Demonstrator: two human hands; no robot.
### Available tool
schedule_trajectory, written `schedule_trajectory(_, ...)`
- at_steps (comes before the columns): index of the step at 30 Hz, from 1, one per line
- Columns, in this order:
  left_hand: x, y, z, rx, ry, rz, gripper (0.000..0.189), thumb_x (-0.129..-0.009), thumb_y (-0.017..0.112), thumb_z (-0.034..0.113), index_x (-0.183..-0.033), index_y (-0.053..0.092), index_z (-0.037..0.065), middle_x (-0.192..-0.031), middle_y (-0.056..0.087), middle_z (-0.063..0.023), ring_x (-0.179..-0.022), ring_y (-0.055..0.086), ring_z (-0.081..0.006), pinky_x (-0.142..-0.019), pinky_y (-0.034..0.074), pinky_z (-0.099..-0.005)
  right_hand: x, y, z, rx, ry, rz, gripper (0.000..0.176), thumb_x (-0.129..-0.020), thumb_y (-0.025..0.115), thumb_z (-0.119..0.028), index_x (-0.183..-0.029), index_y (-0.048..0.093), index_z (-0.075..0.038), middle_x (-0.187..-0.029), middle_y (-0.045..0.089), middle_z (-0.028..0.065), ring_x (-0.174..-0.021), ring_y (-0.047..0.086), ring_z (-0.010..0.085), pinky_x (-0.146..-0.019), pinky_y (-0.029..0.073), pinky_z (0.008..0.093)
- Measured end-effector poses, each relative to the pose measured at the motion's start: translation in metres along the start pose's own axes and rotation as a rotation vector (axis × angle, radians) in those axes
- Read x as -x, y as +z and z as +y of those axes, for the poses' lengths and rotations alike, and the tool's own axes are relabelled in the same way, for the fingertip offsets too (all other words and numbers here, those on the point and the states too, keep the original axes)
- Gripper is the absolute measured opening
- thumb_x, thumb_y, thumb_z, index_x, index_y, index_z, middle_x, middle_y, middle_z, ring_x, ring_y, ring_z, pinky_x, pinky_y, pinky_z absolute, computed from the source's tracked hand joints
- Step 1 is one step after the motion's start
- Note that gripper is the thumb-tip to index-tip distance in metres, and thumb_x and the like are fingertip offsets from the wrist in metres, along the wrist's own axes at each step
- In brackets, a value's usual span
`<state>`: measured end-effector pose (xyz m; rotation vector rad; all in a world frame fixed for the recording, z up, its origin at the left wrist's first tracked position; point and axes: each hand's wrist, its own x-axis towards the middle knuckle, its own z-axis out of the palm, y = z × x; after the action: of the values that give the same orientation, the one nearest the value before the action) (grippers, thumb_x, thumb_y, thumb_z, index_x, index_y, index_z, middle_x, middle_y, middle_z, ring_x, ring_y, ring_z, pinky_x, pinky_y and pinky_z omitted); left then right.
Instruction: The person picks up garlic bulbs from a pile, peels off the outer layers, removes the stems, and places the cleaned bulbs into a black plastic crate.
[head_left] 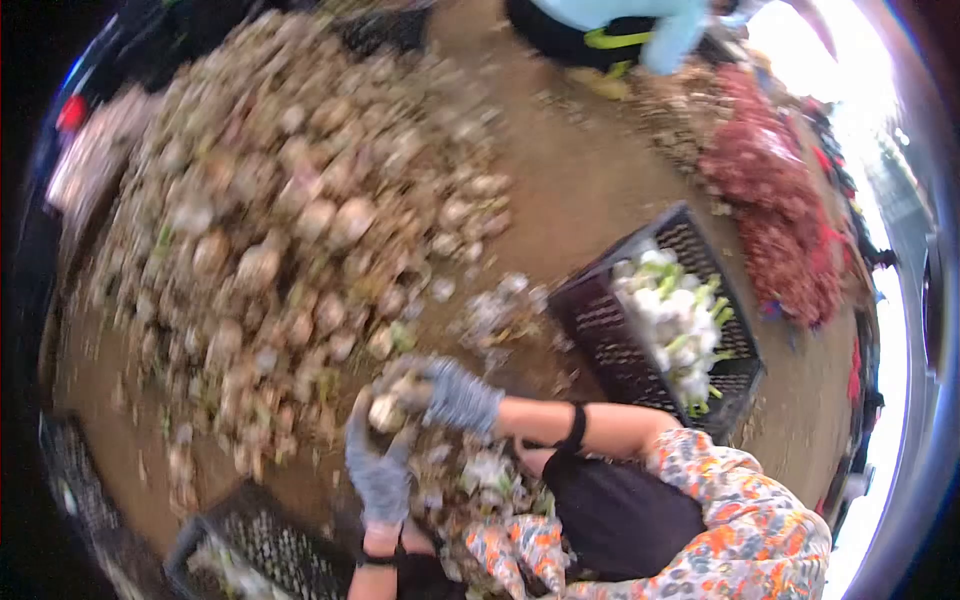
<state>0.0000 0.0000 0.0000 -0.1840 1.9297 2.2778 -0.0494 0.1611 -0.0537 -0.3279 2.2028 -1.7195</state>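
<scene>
Both of my hands wear grey work gloves and meet in front of the big heap. My left hand [380, 465] is closed around a pale garlic bulb [387, 413], its fingers curled about the side. My right hand [445, 392] comes in from the right, fingers bent over the top of the same bulb. Motion blur hides the fingertips. Just beyond my hands lies a heap of unpeeled garlic bulbs [300, 220] with dry skins and stalks. Loose white skins [490, 470] litter the ground below my hands.
A black crate [620, 340] on the right holds white trimmed garlic with green stems [675, 320]. Another black crate [270, 540] stands at lower left. Red mesh sacks [770, 190] lie at upper right. A person in light blue [610, 25] bends at the top.
</scene>
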Motion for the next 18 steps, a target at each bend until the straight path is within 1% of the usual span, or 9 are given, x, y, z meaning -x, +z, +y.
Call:
schedule_trajectory(1, 0.029, -0.012, 0.01, -0.05, -0.044, 0.089, 0.062, -0.071, 0.07, 0.012, -0.127, 0.043, 0.002, -0.124, 0.049, -0.011, -0.113, 0.047, -0.0196, -0.101, 0.034, -0.0316, 0.01, 0.027, -0.004, -0.075, 0.009, -0.082, 0.035, -0.085, 0.062, -0.027, -0.111, 0.055, -0.004, -0.104, 0.063, 0.0079, -0.098, 0.056, 0.0204, -0.087, 0.045, 0.0323)
schedule_trajectory(2, 0.037, -0.001, 0.034, -0.329, 0.037, 0.124, 0.061, -0.068, 0.07, 0.006, -0.124, 0.046, 0.001, -0.12, 0.052, -0.0104, -0.111, 0.048, -0.0181, -0.098, 0.036, -0.0313, 0.022, 0.017, -0.035, -0.29, 0.033, -0.094, 0.031, -0.086, 0.06, -0.025, -0.107, 0.056, -0.003, -0.102, 0.063, 0.0066, -0.094, 0.057, 0.0184, -0.084, 0.046, 0.031)
schedule_trajectory(3, 0.008, 0.001, -0.022, 0.001, 0.028, 0.137, 0.061, -0.067, 0.072, 0.007, -0.123, 0.047, 0.001, -0.119, 0.053, -0.0105, -0.11, 0.049, -0.0191, -0.097, 0.037, -0.0324, 0.003, 0.006, -0.014, -0.348, 0.111, -0.072, 0.026, -0.087, 0.059, -0.022, -0.104, 0.056, -0.003, -0.099, 0.064, 0.0052, -0.091, 0.058, 0.0165, -0.081, 0.048, 0.0297)
schedule_trajectory(4, 0.014, -0.021, -0.019, -0.407, 0.189, 0.12, 0.06, -0.068, 0.073, 0.007, -0.122, 0.049, 0.002, -0.118, 0.053, -0.0104, -0.109, 0.049, -0.02, -0.096, 0.038, -0.0319, 0.003, 0.024, -0.032, -0.408, 0.165, -0.055, 0.026, -0.087, 0.059, -0.021, -0.104, 0.056, -0.002, -0.1, 0.064, 0.006, -0.092, 0.057, 0.0145, -0.082, 0.047, 0.0283)
schedule_trajectory(5, 0.015, -0.027, -0.018, -0.507, 0.225, 0.127, 0.059, -0.068, 0.074, 0.008, -0.122, 0.049, 0.004, -0.117, 0.053, -0.0104, -0.107, 0.051, -0.0197, -0.093, 0.041, -0.0309, 0.002, 0.03, -0.043, -0.424, 0.217, -0.022, 0.025, -0.087, 0.059, -0.02, -0.103, 0.056, -0.001, -0.101, 0.063, 0.0067, -0.094, 0.056, 0.0126, -0.083, 0.046, 0.0269)
schedule_trajectory(9, 0.02, -0.032, -0.028, -0.467, 0.225, 0.19, 0.061, -0.068, 0.074, 0.006, -0.123, 0.049, 0.004, -0.115, 0.054, -0.0098, -0.104, 0.053, -0.0195, -0.089, 0.045, -0.0299, -0.001, 0.035, -0.05, -0.42, 0.283, -0.024, 0.028, -0.087, 0.059, -0.019, -0.104, 0.055, 0.003, -0.101, 0.063, 0.0091, -0.093, 0.055, 0.0105, -0.083, 0.045, 0.0254)
schedule_trajectory(12, 0.021, -0.033, -0.026, -0.505, 0.232, 0.193, 0.061, -0.068, 0.075, 0.006, -0.123, 0.049, 0.004, -0.115, 0.054, -0.0095, -0.103, 0.054, -0.0194, -0.088, 0.046, -0.0297, -0.002, 0.03, -0.054, -0.257, 0.227, -0.092, 0.023, -0.089, 0.055, -0.016, -0.105, 0.057, 0.001, -0.097, 0.063, 0.0059, -0.091, 0.055, 0.0093, -0.083, 0.045, 0.0247)
schedule_trajectory(14, 0.022, -0.032, -0.023, -0.501, 0.23, 0.196, 0.061, -0.067, 0.075, 0.006, -0.123, 0.05, 0.004, -0.115, 0.054, -0.0095, -0.103, 0.054, -0.0193, -0.088, 0.046, -0.0296, -0.003, 0.029, -0.059, -0.284, 0.242, -0.107, 0.022, -0.089, 0.054, -0.015, -0.105, 0.057, 0.0, -0.098, 0.063, 0.0055, -0.092, 0.055, 0.0095, -0.084, 0.045, 0.0252)
schedule_trajectory(18, 0.023, -0.034, -0.014, -0.314, 0.135, 0.164, 0.063, -0.067, 0.075, 0.007, -0.124, 0.049, 0.004, -0.119, 0.053, -0.0101, -0.105, 0.053, -0.0188, -0.088, 0.045, -0.0297, -0.005, 0.023, -0.06, -0.262, 0.215, -0.212, 0.023, -0.089, 0.054, -0.013, -0.108, 0.057, -0.002, -0.103, 0.062, 0.0056, -0.096, 0.054, 0.0105, -0.088, 0.043, 0.027)
